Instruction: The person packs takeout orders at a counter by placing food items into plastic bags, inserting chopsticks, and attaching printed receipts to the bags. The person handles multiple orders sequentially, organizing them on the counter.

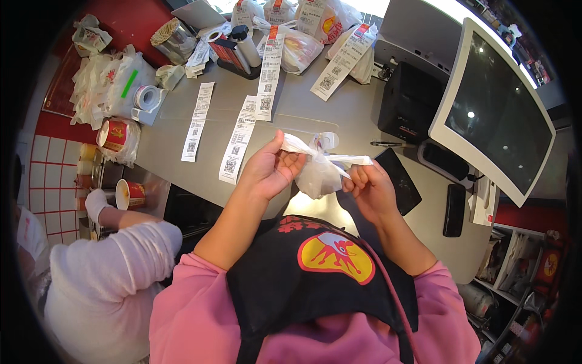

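Between my hands hangs a small white plastic bag (319,177), its top twisted together in a knot. My left hand (271,167) pinches one handle of it between thumb and fingers. The other handle runs to my right hand (371,183), whose fingers are closed on it. What the bag holds is hidden by the cloudy plastic. Beyond my left hand, long paper receipts (237,142) lie flat on the grey counter (173,130).
Tied takeaway bags (301,50) with receipts stand along the back. On the right are a monitor (494,109), a black printer (407,100), a tablet (395,179) and a phone (454,210). A co-worker's white sleeve (115,273) and gloved hand reach near a paper tub (130,194) at left.
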{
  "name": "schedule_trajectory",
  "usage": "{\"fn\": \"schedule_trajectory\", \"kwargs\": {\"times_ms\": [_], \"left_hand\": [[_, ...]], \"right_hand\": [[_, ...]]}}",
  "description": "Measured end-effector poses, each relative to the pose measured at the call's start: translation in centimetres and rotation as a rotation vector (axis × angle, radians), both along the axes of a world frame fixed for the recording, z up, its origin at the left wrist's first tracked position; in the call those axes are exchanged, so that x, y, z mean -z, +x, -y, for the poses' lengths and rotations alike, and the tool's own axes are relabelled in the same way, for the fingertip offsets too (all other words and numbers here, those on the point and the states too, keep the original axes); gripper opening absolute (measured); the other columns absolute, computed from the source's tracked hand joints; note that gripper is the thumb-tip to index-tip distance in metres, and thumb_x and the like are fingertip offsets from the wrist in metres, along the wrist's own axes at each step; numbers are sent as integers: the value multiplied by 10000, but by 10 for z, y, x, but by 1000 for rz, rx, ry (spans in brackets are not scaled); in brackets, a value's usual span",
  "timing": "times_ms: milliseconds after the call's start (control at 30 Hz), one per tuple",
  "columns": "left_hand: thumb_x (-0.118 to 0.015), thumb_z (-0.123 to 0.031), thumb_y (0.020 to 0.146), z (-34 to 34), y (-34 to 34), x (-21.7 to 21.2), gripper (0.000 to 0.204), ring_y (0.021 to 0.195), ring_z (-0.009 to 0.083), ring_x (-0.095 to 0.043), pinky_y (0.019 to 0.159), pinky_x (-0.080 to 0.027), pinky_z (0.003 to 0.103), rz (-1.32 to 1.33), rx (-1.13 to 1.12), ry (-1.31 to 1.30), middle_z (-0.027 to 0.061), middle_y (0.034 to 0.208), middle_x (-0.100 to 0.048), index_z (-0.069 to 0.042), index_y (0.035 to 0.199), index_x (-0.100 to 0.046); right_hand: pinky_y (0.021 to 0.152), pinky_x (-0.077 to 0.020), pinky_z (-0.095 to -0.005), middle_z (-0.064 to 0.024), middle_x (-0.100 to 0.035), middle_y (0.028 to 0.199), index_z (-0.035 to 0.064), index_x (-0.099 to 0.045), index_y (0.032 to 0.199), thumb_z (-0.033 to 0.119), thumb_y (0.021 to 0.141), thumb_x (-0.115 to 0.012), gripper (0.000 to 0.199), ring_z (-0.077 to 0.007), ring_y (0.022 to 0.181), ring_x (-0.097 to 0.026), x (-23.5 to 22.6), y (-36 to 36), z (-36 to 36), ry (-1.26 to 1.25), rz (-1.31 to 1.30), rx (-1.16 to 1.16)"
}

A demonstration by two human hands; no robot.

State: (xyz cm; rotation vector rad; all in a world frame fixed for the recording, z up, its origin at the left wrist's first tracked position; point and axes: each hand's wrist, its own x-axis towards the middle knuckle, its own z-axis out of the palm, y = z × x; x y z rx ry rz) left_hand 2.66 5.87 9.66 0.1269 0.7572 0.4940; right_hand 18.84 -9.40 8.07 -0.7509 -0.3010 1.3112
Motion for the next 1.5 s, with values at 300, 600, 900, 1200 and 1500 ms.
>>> {"fn": "schedule_trajectory", "kwargs": {"times_ms": [300, 600, 900, 1200, 1500], "left_hand": [[-534, -266, 939, -17, -3, 20, 245, 531, 96, -403, 567, -420, 252, 95, 14, -36, -25, 572, -416, -32, 1010, -525], [-478, -163, 959, -16, -19, -29, 304, 586, 113, -465, 608, -438, 272, 140, 277, -95, 10, 717, -533, -7, 1219, -459], [-499, -132, 946, -9, -18, 34, 296, 669, 47, -453, 607, -368, 178, -130, 397, 760, -23, 817, -540, -29, 1222, -530], [-749, -314, 750, 23, -40, 95, 922, 1155, 294, -481, 1012, -336, 404, -336, 295, 1765, 146, 1235, -488, -102, 1451, -189], [-780, -150, 696, 22, -45, 101, 990, 1027, 306, -543, 888, -423, 397, -266, 278, 1963, 155, 1160, -531, -126, 1392, -76]], "right_hand": [[555, -416, -259, -4, -505, 671, 19, -569, 1019, 82, 905, -499, 147, -98, 551, -446, 1, -2, -6, -283, 202, -75], [540, -380, -206, 3, -556, 745, 5, -617, 1036, 67, 885, -561, 172, -53, 600, -468, -39, 5, 12, -129, 557, -216], [1058, -278, -344, -127, -321, 1398, 135, -93, 1471, 146, 539, -889, 1226, -227, 1317, -296, 25, -13, -7, -189, 768, -324], [927, -429, -311, -108, -537, 1209, 31, -368, 1321, 99, 578, -844, 886, -200, 1115, -529, 62, -50, -28, -241, 966, -179], [893, -448, -316, -106, -561, 1133, 72, -475, 1225, 78, 657, -797, 653, -235, 1041, -565, 60, -47, -21, 21, 1126, 0]]}}
